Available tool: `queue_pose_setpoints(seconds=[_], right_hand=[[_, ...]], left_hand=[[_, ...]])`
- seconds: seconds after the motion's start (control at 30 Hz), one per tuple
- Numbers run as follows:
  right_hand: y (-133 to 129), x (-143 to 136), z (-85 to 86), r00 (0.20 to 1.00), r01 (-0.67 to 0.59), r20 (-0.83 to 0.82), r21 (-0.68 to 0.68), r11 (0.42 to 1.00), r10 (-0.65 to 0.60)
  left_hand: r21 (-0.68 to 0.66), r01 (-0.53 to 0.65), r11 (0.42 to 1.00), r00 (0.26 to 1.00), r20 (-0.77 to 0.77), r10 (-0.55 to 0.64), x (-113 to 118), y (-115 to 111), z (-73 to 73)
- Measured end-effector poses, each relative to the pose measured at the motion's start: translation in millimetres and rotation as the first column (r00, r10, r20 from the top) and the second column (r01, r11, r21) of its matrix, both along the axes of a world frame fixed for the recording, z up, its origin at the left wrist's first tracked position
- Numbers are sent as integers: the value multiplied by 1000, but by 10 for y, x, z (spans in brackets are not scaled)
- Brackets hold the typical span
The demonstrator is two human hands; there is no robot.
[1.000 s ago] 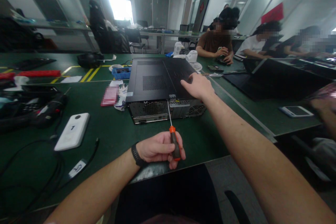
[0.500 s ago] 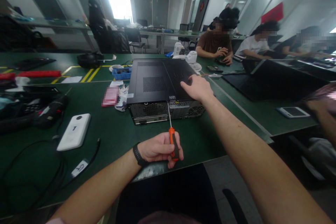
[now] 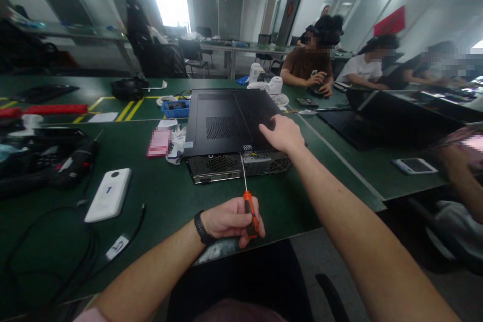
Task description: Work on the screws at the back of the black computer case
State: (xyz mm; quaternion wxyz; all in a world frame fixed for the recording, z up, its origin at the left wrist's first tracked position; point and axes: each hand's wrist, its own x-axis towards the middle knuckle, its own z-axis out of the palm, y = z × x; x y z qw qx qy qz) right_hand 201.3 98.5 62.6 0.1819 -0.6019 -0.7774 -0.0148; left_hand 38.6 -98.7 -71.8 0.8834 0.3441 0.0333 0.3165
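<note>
Screwdriver (image 3: 248, 211) has turned in the left hand (image 3: 230, 219), still at the case (image 3: 222, 105).

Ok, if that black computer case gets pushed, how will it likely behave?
The black computer case looks rigid-panelled, so it should move as one stiff piece. Lying flat and broad on the green table, it seems unlikely to tip. Its bulk suggests some heft, though its contents are mostly hidden.

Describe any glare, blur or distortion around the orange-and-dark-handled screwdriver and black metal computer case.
Head view: the bright glass window is blown out, well behind the case; head view: the case's near side is shaded and soft, leaving the screwdriver tip's contact unclear; head view: wide-angle stretching towards the edges.
</note>
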Motion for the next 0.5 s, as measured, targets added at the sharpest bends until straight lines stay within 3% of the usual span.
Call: queue_pose_setpoints(seconds=[0.5], right_hand=[[4,-1,6,1000,-4,-3,-4,1000,4]], left_hand=[[-22,1,1000,1000,-18,-1,1,9,-39]])
